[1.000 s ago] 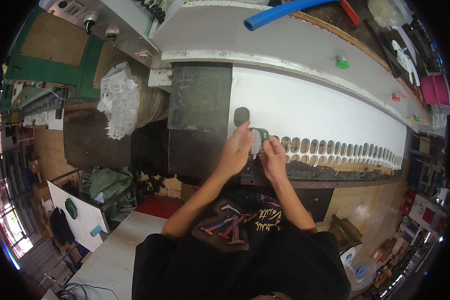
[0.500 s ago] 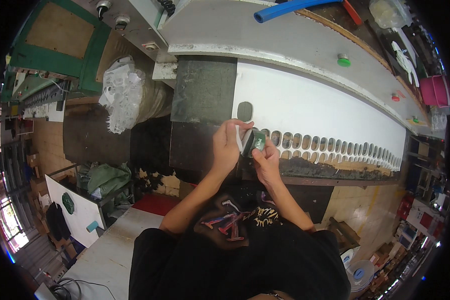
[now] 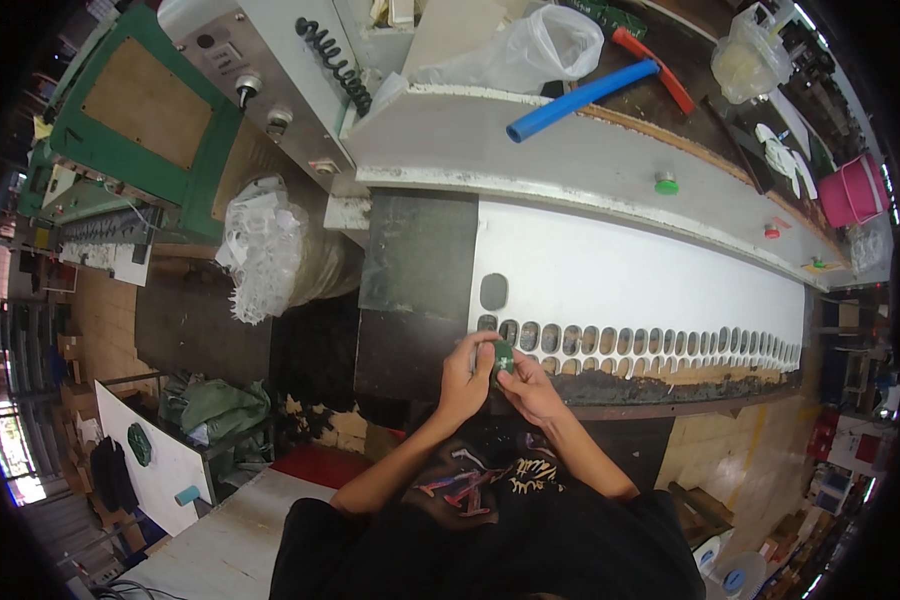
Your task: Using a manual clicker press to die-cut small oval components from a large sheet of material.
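Head view: two bare hands are close together in the middle of the frame, and both hold one small green piece [image 3: 502, 362]. The left hand [image 3: 467, 378] pinches it from the left, with its thumb against the piece. The right hand [image 3: 532, 392] pinches its lower right side, thumb up. The piece has a round end and some pale marks, too small to read. It is just below the left end of the rows of holes in a big white sheet [image 3: 620, 270].

The sheet lies on a dark table [image 3: 400, 350] and runs from the middle to the right of the frame. Its holes are long and round at the ends, side by side along its lower edge. One more hole sits above them, near the sheet's left edge. A gray mat [image 3: 420, 250] is just left of the sheet.

At the top of the frame, a blue tube [image 3: 582, 102] touches a red bar [image 3: 655, 68], and a clear bag [image 3: 560, 45] is near them. A white glove [image 3: 785, 160] and a pink bucket [image 3: 855, 192] are at the upper right. A big bag of white scraps [image 3: 262, 245] stands at the left, and a green cloth [image 3: 225, 408] lies lower down.
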Demonstrator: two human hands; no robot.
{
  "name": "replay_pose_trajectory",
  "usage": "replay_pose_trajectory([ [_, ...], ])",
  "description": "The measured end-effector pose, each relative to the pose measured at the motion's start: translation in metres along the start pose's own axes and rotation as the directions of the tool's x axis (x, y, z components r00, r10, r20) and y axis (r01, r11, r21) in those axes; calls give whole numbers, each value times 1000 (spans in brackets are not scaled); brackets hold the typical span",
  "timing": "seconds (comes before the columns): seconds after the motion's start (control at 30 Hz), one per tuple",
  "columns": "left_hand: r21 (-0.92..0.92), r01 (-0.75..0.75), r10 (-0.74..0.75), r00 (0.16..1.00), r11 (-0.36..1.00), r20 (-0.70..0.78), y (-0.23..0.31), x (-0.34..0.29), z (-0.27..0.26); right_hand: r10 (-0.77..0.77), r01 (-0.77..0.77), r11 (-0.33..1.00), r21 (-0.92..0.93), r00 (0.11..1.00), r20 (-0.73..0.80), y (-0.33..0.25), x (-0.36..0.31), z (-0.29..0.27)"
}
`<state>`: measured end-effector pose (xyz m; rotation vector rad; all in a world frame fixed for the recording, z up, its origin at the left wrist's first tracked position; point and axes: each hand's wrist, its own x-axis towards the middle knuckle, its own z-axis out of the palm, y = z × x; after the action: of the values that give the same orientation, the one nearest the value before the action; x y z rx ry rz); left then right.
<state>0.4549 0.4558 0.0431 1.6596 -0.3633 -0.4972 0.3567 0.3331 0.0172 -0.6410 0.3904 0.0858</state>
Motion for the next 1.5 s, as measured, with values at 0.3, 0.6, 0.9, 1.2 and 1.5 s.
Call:
replay_pose_trajectory([
  [0.3, -167, -26, 19, 999, 986, -43, 6, 15, 12, -62, 93, 965, -245, 989, 131, -47, -3, 9],
  [0.6, -450, -361, 178, 900, 817, -399, 119, 102, 2, -512, 463, 846, -263, 843, -166, -44, 28, 2],
  [0.9, 116, -961, 879, 277, 251, 388, 362, 275, 63, -814, 81, -65, -995, 572, 100, -84, 46, -89],
  [1.2, 737, -669, 406, 702, 95, 585, 328, 342, 27, -800, 107, -100, -989, 582, 144, -84, 55, -101],
  [1.5, 654, -756, 544, 562, 32, 623, 393, 255, 155, -751, 135, -66, -989, 645, 138, -86, 55, -115],
])
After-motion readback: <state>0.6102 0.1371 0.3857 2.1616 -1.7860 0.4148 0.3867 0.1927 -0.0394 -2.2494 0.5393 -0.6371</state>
